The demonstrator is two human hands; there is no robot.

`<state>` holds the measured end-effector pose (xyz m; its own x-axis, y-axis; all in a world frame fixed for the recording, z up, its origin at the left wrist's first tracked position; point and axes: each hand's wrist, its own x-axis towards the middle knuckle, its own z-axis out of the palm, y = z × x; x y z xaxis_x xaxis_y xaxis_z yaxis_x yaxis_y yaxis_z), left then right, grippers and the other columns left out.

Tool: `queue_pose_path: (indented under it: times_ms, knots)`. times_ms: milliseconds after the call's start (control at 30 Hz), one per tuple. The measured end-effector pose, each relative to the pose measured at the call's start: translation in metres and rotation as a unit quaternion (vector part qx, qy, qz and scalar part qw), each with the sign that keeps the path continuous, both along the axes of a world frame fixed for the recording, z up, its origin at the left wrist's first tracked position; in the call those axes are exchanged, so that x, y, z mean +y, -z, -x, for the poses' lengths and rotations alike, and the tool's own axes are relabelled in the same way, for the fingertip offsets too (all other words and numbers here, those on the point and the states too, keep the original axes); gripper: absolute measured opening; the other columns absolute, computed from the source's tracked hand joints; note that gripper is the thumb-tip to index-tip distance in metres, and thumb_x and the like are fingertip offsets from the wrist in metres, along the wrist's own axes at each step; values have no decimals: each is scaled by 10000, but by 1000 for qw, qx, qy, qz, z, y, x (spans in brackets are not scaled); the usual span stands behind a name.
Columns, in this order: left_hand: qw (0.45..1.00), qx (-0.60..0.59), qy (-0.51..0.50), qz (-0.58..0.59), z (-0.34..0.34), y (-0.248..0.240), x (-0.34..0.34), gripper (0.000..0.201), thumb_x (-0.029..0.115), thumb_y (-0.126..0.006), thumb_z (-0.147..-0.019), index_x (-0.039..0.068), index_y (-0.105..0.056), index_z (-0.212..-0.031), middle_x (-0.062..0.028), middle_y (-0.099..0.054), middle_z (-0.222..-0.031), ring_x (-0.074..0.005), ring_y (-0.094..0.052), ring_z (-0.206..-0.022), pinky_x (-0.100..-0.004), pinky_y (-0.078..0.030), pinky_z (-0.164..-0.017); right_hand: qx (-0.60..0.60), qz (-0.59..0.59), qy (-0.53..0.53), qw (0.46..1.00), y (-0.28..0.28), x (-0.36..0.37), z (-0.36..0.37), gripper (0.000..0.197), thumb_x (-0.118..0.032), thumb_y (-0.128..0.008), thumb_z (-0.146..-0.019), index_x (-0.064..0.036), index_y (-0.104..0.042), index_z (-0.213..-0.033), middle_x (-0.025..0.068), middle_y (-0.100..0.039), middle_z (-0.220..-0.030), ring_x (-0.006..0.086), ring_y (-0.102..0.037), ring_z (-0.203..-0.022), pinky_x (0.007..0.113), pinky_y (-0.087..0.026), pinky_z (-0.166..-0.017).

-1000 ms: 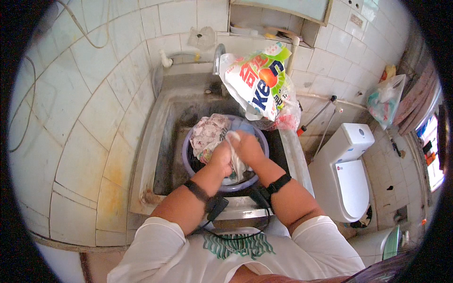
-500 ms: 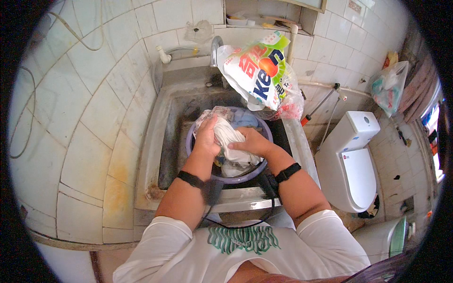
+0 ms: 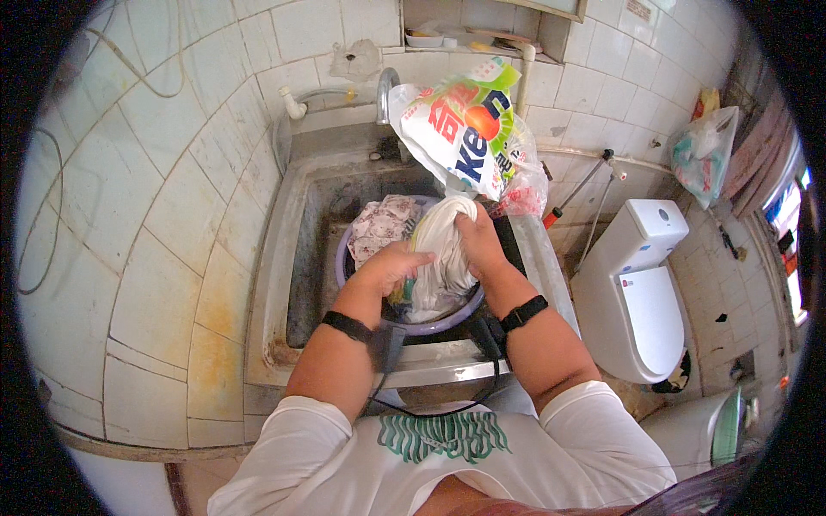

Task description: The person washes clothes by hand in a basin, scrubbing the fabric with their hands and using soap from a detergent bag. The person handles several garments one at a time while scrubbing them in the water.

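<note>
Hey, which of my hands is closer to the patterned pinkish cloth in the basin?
Left. Your left hand is at the near edge of the patterned pinkish cloth; your right hand is farther off, at the right side of the white cloth.

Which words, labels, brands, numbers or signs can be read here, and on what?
Wording and brands are not copied here; places only.
White-and-green plastic bag: large red and dark blue print, legible.
Clear plastic bag beside it: red print, too crumpled to read.
White shirt: green stylised lettering, cannot be made out.
Small label on the white toilet lid: too small to read.
Wall patch, upper right: reddish marks, too small.
</note>
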<state>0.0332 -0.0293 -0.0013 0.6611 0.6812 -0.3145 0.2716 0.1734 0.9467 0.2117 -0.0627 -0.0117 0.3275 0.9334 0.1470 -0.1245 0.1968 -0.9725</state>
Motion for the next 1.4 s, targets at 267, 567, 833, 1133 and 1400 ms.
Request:
queue_pose_path:
  times_ms: [267,567,833,1133,1400]
  knots:
    - [987,-66,-138,-52,-5,8,9,237,225,-597,-841,49,-583,-1000,9,-544,-772,-117,-461,-647,-258,-385,-579,94,-13,-29,995,-16,-8,0,336,-71,-438,-859,-5,-445,-1188,101,-561,-1050,201,-552,-951,329,-445,-848]
    - [976,-127,-176,-21,-4,12,11,249,190,-562,-864,25,-566,-1051,-19,-602,-865,-129,-553,-748,-270,-460,-683,126,-28,-6,992,-25,-10,5,361,-87,-461,-857,-33,-434,-1213,116,-551,-1074,202,-541,-976,327,-443,-853]
    - [994,83,65,-3,7,4,2,462,217,-696,-768,6,-558,-1154,-66,-609,-1060,-156,-531,-987,-258,-372,-899,82,19,59,995,-24,-5,-14,327,-102,-531,-774,-22,-552,-1091,121,-590,-957,206,-566,-820,306,-467,-729]
    - [987,-156,-29,42,1,12,9,419,169,-630,-822,29,-519,-1201,-56,-602,-1092,-180,-554,-976,-293,-384,-914,128,-19,36,991,-19,-4,-31,329,-80,-525,-787,-4,-559,-1105,118,-598,-975,204,-583,-823,318,-475,-731]
    - [929,-314,-164,109,-5,16,13,384,186,-559,-865,98,-442,-1220,-61,-549,-1077,-181,-560,-870,-380,-476,-746,28,55,-109,992,-33,-13,-5,346,-13,-526,-760,-31,-481,-1102,85,-593,-967,190,-598,-861,311,-490,-765]
